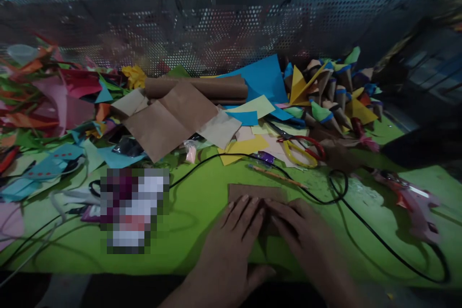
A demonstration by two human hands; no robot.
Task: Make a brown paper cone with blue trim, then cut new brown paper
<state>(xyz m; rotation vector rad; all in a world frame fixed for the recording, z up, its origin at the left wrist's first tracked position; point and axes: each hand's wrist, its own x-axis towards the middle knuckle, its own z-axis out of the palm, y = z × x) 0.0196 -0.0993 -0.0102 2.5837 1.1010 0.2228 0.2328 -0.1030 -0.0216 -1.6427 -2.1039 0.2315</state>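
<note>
A small piece of brown paper (252,192) lies on the green tabletop near its front edge, under both hands. My left hand (234,236) rests flat on it, fingers stretched forward and the thumb held apart. Close beside it, my right hand (306,236) has its thumb and fingers closed at the paper's right part, fingertips almost meeting those of the left. The hands hide much of the sheet, including any fold. Just beyond the paper lie a pencil (277,176) and a black cable (310,197).
A pink glue gun (415,204) lies at right, its cable looping across the table. Scissors (301,147) with red and yellow handles sit behind. Brown sheets (159,127), a brown paper roll (195,89), paper cones (328,91) and colored scraps (65,101) line the perforated metal panel (173,33).
</note>
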